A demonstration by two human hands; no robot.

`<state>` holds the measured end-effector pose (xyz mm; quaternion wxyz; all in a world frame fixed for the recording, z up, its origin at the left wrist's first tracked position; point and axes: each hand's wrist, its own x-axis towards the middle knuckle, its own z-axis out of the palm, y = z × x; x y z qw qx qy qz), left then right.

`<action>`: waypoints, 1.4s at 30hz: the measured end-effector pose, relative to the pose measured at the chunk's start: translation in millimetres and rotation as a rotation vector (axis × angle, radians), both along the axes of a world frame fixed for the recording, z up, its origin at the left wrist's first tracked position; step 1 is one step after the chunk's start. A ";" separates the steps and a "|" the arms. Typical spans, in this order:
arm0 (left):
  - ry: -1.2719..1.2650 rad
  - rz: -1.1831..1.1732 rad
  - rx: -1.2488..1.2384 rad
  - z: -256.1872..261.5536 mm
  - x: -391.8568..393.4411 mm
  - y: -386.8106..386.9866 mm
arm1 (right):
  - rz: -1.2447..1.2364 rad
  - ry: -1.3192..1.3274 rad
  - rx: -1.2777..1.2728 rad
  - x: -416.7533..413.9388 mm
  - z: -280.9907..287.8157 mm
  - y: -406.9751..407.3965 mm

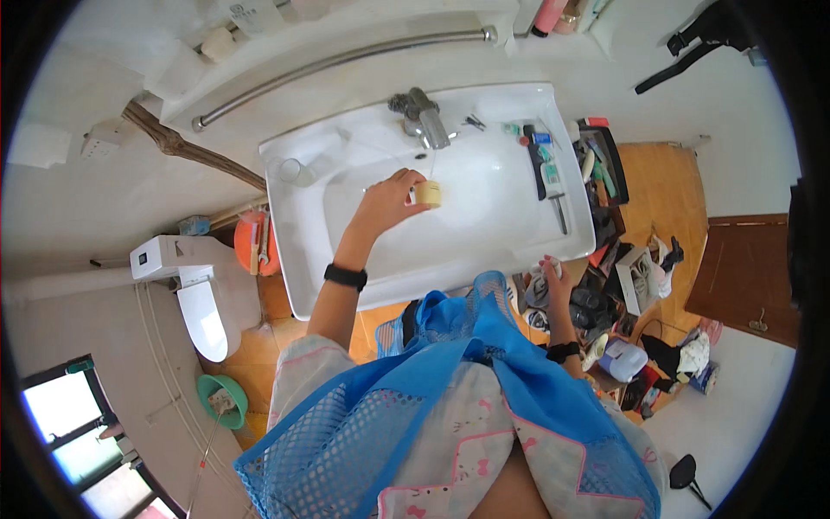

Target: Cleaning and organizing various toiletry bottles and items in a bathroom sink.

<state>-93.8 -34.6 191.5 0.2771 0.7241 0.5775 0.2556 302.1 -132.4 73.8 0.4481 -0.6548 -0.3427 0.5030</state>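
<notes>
My left hand [388, 202] is over the basin of a white ceramic sink [363, 285], gripping a small pale yellow jar [428, 194] between thumb and fingers. A thin stream of water [432, 165] falls from the metal faucet [429, 120] just behind the jar. Whether water enters the jar cannot be made out. By the sink's front right rim, my right hand [559, 280] is curled around a small whitish thing [551, 267], mostly hidden by the fingers. A blue mesh garment [447, 370] hangs across my front.
A clear glass [290, 170] stands on the sink's left ledge. Tubes [551, 178] and a razor-like tool [559, 215] lie along the right ledge. Shoes and bags [590, 298] crowd the floor at right. A toilet [204, 318] and green basin [222, 401] are at left.
</notes>
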 end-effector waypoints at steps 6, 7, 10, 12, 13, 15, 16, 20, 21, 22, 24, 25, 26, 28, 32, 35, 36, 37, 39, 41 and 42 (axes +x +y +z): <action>-0.642 0.159 0.032 113.7 1.4 24.6 | 0.011 0.008 0.034 -11.9 -3.5 24.8; -0.768 0.198 0.033 138.3 3.8 37.7 | -0.001 0.030 0.033 -11.8 -4.8 28.4; -0.670 0.212 0.168 183.0 -1.0 88.5 | -0.024 0.071 0.022 -16.5 3.6 36.4; -0.582 0.223 0.209 200.5 -6.6 123.2 | -0.041 0.081 0.014 -14.6 8.4 38.5; -0.548 0.226 0.236 207.7 -7.2 141.0 | -0.040 0.086 0.040 -11.3 9.4 38.6; -0.516 0.210 0.265 216.0 -6.0 170.8 | -0.056 0.090 0.073 -4.2 11.0 38.9; -0.421 0.206 0.227 216.6 -5.1 181.9 | -0.087 0.103 0.098 -1.4 12.5 36.6; -0.222 0.205 0.091 208.3 2.5 205.3 | -0.128 0.056 0.130 17.4 5.9 26.7; -0.221 0.193 0.086 208.2 10.1 205.1 | -0.140 0.056 0.127 21.7 3.0 24.0; -0.251 0.240 0.137 206.1 15.8 203.1 | -0.155 0.034 0.118 25.7 -0.2 21.3; -0.278 0.296 0.177 202.5 16.0 201.2 | -0.161 0.013 0.096 28.8 -3.2 16.5; -0.216 0.331 0.352 200.9 9.6 200.5 | -0.160 0.037 0.102 28.6 -3.0 17.2; -0.150 0.366 0.525 197.4 2.4 198.6 | -0.156 0.061 0.105 27.6 -3.1 17.9; -0.099 0.354 0.654 205.3 22.6 161.2 | -0.141 0.055 0.070 24.7 -4.3 18.9; 0.279 -0.124 0.850 188.6 21.9 122.4 | -0.059 0.028 0.011 10.6 -6.9 21.4; 0.618 -0.037 0.985 183.7 33.6 97.8 | 0.008 0.018 -0.019 0.6 -4.7 23.7; 0.519 -0.041 1.029 168.0 17.8 105.1 | 0.018 0.013 -0.030 -1.3 -7.0 24.1; 0.518 -0.034 1.011 151.8 12.2 99.5 | 0.069 -0.052 -0.029 0.1 -10.9 23.8; 0.102 0.029 0.826 115.3 8.0 79.4 | 0.126 -0.125 -0.042 -2.6 -14.4 20.5; 0.195 0.149 0.641 48.1 2.7 55.3 | 0.143 -0.105 -0.059 -7.4 -4.3 16.7; 0.256 0.156 0.490 7.0 -3.5 48.5 | 0.154 -0.111 -0.066 -7.8 -2.3 14.9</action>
